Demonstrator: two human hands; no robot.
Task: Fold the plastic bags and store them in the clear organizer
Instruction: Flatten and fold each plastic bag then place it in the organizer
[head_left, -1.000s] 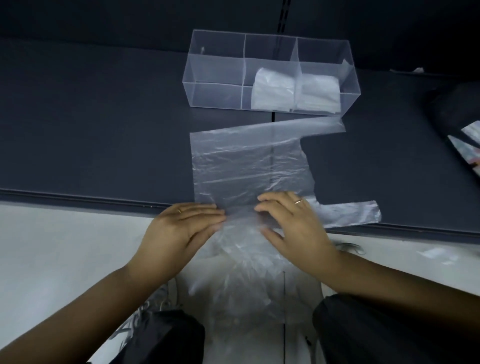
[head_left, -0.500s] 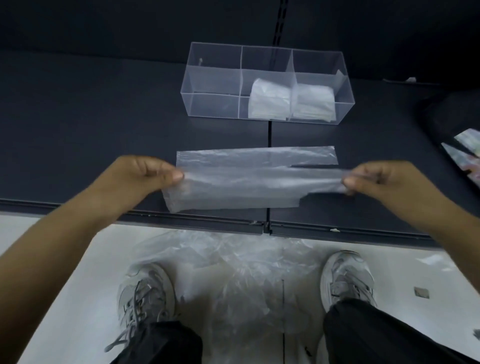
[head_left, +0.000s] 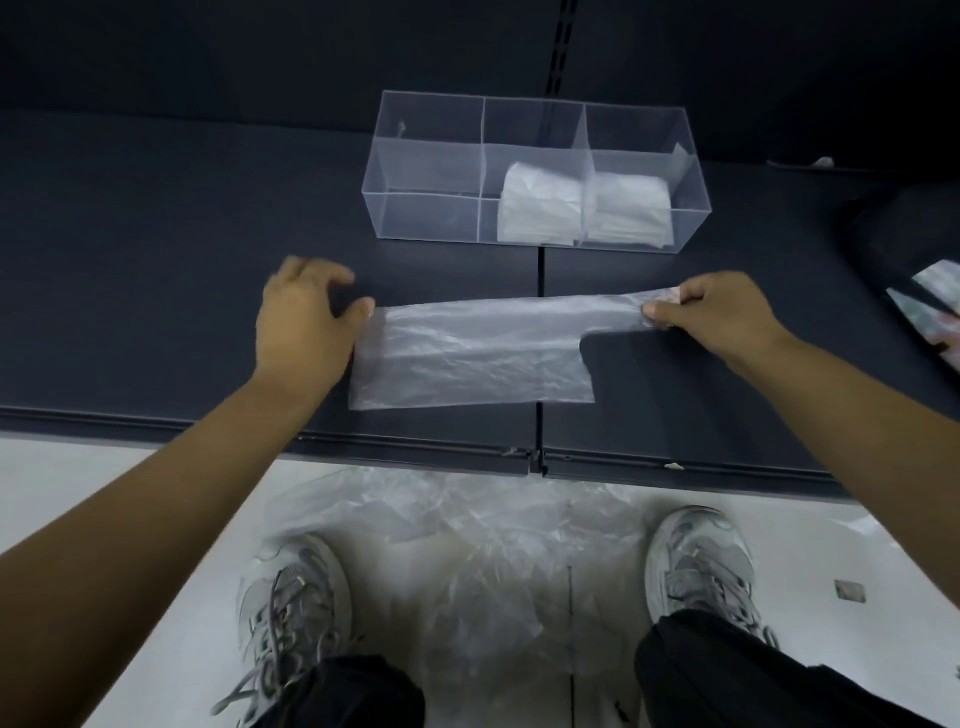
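Broadly, a dark shelf (head_left: 156, 260) is carrying the work, and below its front edge a loose heap of plastic bags (head_left: 467, 540) is lying on the pale floor between two grey shoes (head_left: 296, 597). Toward the back of the shelf the clear organizer (head_left: 431, 171) is sitting, with folded bags (head_left: 540, 208) standing in its middle and right compartments. Nearer, the plastic bag (head_left: 467, 358) is lying flat as a long folded strip, apart from the organizer. The left hand (head_left: 306, 327) is resting at its left end, thumb and fingers spread apart, thumb tip touching the far corner. The right hand (head_left: 727, 312) is pinching the bag's handle strip between thumb and forefinger, holding it stretched rightward.
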